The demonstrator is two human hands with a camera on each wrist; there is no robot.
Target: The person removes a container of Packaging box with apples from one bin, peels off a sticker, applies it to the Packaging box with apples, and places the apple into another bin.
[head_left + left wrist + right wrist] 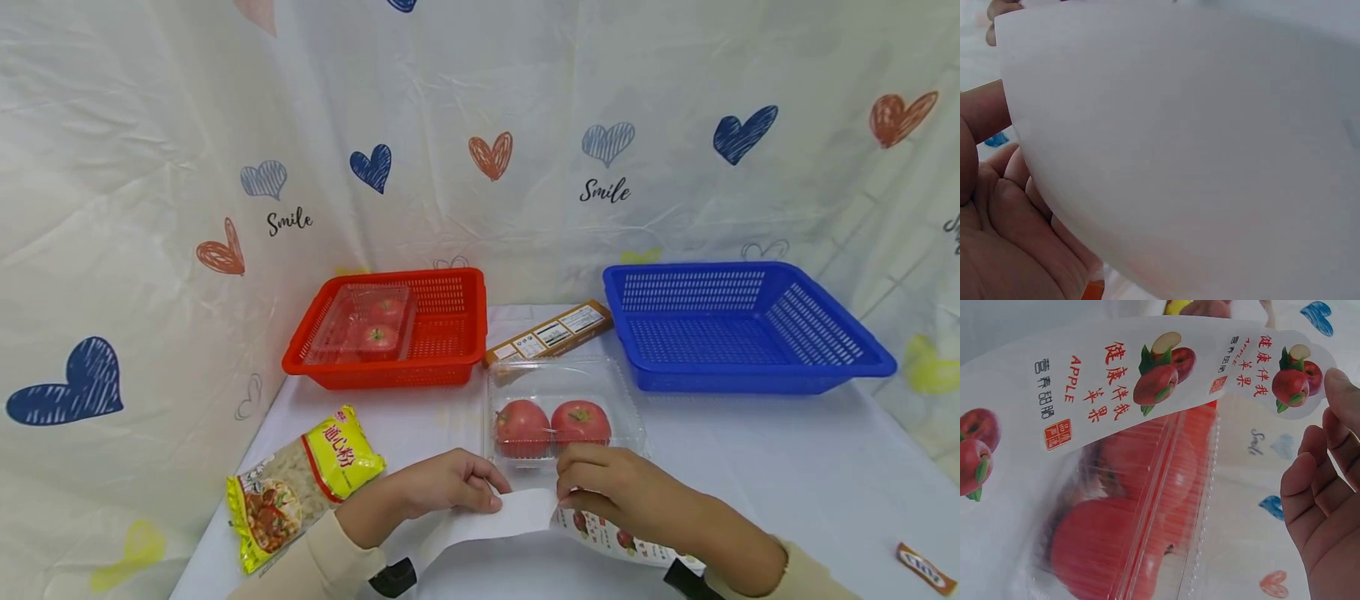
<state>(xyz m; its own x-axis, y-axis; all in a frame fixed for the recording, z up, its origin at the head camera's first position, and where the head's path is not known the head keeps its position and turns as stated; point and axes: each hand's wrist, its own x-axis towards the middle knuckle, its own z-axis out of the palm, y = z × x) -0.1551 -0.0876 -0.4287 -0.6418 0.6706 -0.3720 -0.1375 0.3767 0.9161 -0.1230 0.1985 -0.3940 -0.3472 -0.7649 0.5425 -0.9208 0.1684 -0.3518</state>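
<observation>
A strip of apple stickers [517, 512] stretches between both hands, its plain white back showing on the left and its print on the right. My left hand [453, 485] pinches the white end; in the left wrist view the paper hides its fingertips. With thumb and fingers, my right hand [611, 486] pinches the edge of a round-ended apple sticker [1297, 381] with red lettering, in the right wrist view. Just beyond the hands, a clear plastic box [555, 383] holds two red apples [581, 423].
Back left, a red basket [442, 375] contains another clear box [360, 308] of apples. A blue basket [750, 379] stands back right, with a long brown carton [555, 332] between them. A yellow food bag [300, 487] lies left, a small orange wrapped snack [926, 568] far right.
</observation>
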